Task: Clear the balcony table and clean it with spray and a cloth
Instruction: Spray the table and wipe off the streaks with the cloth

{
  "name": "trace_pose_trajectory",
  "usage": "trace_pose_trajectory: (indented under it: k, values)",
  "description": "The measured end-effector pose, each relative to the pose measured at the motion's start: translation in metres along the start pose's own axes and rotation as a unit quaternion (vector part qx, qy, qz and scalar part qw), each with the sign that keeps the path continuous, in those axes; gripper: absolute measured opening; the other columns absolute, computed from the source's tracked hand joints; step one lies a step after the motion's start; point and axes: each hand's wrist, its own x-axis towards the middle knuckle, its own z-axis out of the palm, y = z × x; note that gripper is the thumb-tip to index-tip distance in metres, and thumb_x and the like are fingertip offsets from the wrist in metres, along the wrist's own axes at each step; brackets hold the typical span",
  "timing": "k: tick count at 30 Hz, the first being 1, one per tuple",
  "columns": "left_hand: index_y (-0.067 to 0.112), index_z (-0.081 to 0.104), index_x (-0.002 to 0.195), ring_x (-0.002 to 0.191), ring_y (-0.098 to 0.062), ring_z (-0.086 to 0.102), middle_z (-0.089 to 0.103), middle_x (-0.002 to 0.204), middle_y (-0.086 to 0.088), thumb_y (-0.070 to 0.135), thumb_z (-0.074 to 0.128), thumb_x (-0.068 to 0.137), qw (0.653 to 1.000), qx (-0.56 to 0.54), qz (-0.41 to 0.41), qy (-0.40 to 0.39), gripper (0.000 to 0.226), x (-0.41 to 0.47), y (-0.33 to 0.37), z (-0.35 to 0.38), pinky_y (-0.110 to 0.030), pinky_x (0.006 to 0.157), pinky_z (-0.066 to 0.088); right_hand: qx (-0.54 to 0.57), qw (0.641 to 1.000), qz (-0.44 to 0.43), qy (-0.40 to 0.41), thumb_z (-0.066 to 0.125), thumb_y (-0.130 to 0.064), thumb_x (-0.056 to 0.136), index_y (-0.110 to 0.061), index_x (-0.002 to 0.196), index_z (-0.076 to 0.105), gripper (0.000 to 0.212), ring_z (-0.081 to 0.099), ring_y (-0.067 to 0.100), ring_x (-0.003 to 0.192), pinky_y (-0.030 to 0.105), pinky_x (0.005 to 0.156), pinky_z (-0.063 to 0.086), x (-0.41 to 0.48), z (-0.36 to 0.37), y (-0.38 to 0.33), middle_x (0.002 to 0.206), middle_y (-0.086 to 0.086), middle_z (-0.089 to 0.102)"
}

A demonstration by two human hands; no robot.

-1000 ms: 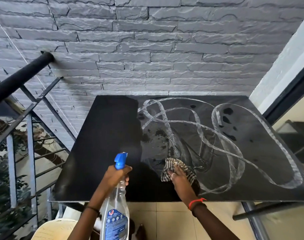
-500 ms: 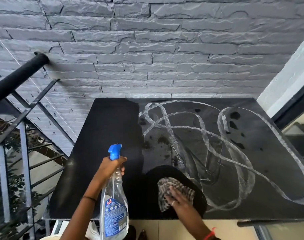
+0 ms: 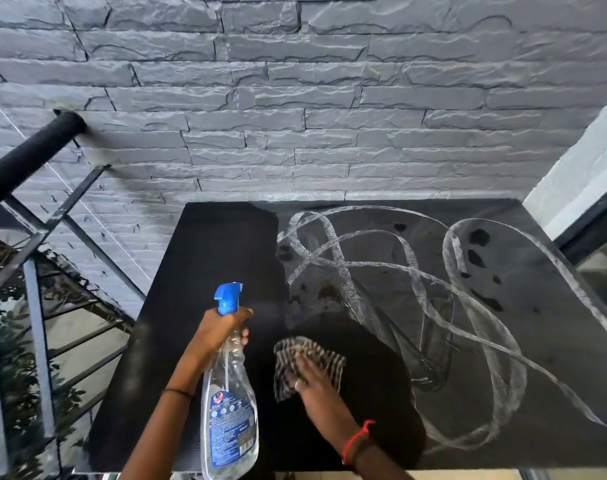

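**Table Wipe-Down: Hand and Tool Positions**

The black table stands against a grey stone-pattern wall. A black metal railing runs along its left side.

Left hand: the fingers are curled around the neck of the spray bottle, just below the blue trigger head. The bottle is clear, with a blue label on its lower body. It is held upright above the near left part of the table, with the nozzle pointing away from the person. A thin dark band sits on this wrist.

Right hand: the fingers are extended and lie flat on top of the striped cloth, pressing it onto the tabletop. Nothing is gripped. The cloth is crumpled and rests on the near centre of the table, just right of the bottle. A red thread circles this wrist.

Surface condition: looping white streaks and dark blotches cover the centre and right of the table. The left part and the area around the cloth appear uniformly dark.
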Motion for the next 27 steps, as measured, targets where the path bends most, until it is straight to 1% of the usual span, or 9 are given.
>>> trace_pose_trajectory:
  k: [5, 7, 9, 11, 14, 19, 21, 23, 27]
  values:
    - [0.006, 0.054, 0.073, 0.043, -0.020, 0.051, 0.054, 0.052, -0.010, 0.011, 0.065, 0.084, 1.000, -0.010, 0.012, -0.001, 0.016, 0.017, 0.014, -0.001, -0.028, 0.047, 0.044, -0.023, 0.993, -0.061, 0.099, 0.034, -0.020, 0.093, -0.030, 0.121, 0.050, 0.033, 0.007, 0.013, 0.144, 0.025, 0.113, 0.014, -0.061, 0.024, 0.030, 0.141, 0.001, 0.037]
    - [0.007, 0.054, 0.073, 0.042, -0.019, 0.051, 0.054, 0.052, -0.010, 0.012, 0.065, 0.084, 1.000, -0.016, 0.013, 0.000, 0.017, 0.020, 0.019, -0.003, -0.027, 0.045, 0.044, -0.014, 0.992, -0.062, 0.110, 0.020, -0.020, 0.102, -0.035, 0.138, 0.034, 0.041, 0.003, 0.011, 0.145, 0.022, 0.112, 0.015, -0.073, 0.023, 0.061, 0.155, -0.003, 0.018]
    - [0.007, 0.053, 0.073, 0.042, -0.019, 0.052, 0.054, 0.052, -0.010, 0.012, 0.065, 0.084, 1.000, -0.018, 0.015, 0.000, 0.017, 0.023, 0.020, -0.006, -0.028, 0.046, 0.045, -0.007, 0.996, -0.016, 0.083, 0.028, -0.013, 0.092, -0.039, 0.146, 0.014, 0.061, 0.000, 0.009, 0.144, 0.021, 0.113, 0.011, -0.068, 0.014, 0.094, 0.158, -0.006, 0.003]
    - [0.007, 0.053, 0.074, 0.043, -0.019, 0.052, 0.054, 0.052, -0.010, 0.013, 0.065, 0.084, 1.000, -0.018, 0.013, 0.000, 0.017, 0.024, 0.019, -0.012, -0.028, 0.047, 0.045, 0.003, 0.998, 0.034, 0.053, 0.031, -0.008, 0.084, -0.036, 0.146, 0.023, 0.068, 0.002, 0.009, 0.144, 0.019, 0.114, 0.005, -0.039, 0.003, 0.120, 0.154, -0.003, 0.017]
    - [0.008, 0.053, 0.075, 0.043, -0.019, 0.052, 0.054, 0.053, -0.009, 0.015, 0.065, 0.085, 1.000, -0.015, 0.006, 0.000, 0.017, 0.023, 0.018, -0.015, -0.027, 0.048, 0.044, -0.006, 0.996, 0.088, 0.024, 0.034, 0.001, 0.093, -0.020, 0.140, 0.042, 0.051, 0.021, 0.026, 0.142, 0.026, 0.118, 0.004, 0.026, -0.017, 0.140, 0.151, 0.010, 0.026]
    - [0.009, 0.054, 0.075, 0.042, -0.018, 0.051, 0.054, 0.053, -0.009, 0.014, 0.064, 0.086, 1.000, -0.022, -0.002, 0.010, 0.015, 0.025, 0.015, -0.021, -0.025, 0.047, 0.044, -0.002, 0.997, 0.074, -0.016, 0.035, 0.003, 0.082, -0.011, 0.131, 0.053, 0.054, 0.023, 0.037, 0.140, 0.039, 0.116, 0.001, 0.099, -0.022, 0.070, 0.150, 0.021, 0.027]
    - [0.009, 0.054, 0.075, 0.042, -0.018, 0.051, 0.054, 0.053, -0.009, 0.014, 0.065, 0.086, 1.000, -0.025, -0.002, 0.014, 0.016, 0.028, 0.015, -0.023, -0.026, 0.047, 0.044, 0.010, 0.999, 0.032, 0.019, 0.029, -0.003, 0.075, -0.017, 0.111, 0.068, 0.055, 0.048, 0.035, 0.126, 0.042, 0.108, 0.022, 0.094, -0.010, 0.036, 0.136, 0.019, 0.050]
    - [0.008, 0.054, 0.074, 0.042, -0.019, 0.051, 0.054, 0.052, -0.009, 0.014, 0.065, 0.085, 1.000, -0.027, -0.001, 0.016, 0.016, 0.032, 0.017, -0.025, -0.027, 0.048, 0.043, 0.026, 1.000, -0.015, 0.005, 0.028, -0.008, 0.067, -0.029, 0.100, 0.073, 0.060, 0.060, 0.023, 0.114, 0.029, 0.102, 0.038, 0.073, -0.008, 0.010, 0.125, 0.007, 0.062]
    - [0.008, 0.054, 0.074, 0.042, -0.019, 0.051, 0.054, 0.052, -0.009, 0.015, 0.066, 0.085, 0.999, -0.033, 0.004, 0.011, 0.018, 0.044, 0.024, -0.028, -0.028, 0.050, 0.044, 0.001, 0.998, -0.064, 0.001, 0.035, -0.017, 0.080, -0.032, 0.113, 0.064, 0.046, 0.040, 0.014, 0.132, 0.027, 0.109, 0.026, 0.011, 0.010, 0.013, 0.143, -0.002, 0.042]
